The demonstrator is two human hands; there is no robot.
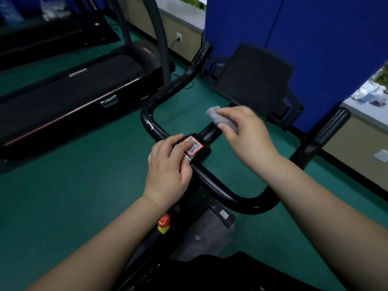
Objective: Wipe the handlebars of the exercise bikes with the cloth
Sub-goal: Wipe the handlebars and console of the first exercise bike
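My right hand [245, 133] is clamped on the grey cloth [218, 117], pressing it onto the short bar that runs forward from the clamp [197, 152] at the middle of the handlebar [220, 192]. My left hand [170, 166] rests on the clamp, fingers loosely curled over its red-edged sticker [194, 145], holding nothing. Wet streaks beside the cloth and on the bend left of the clamp suggest those parts are wiped; I judge the near right bend and both far grips [331, 127] are still to do, and no second bike is in view. Ahead of the clamp stands the black console [252, 80], crowding the cloth's path. Left of the clamp lies a treadmill [69, 97]; below it, a red knob [164, 221].
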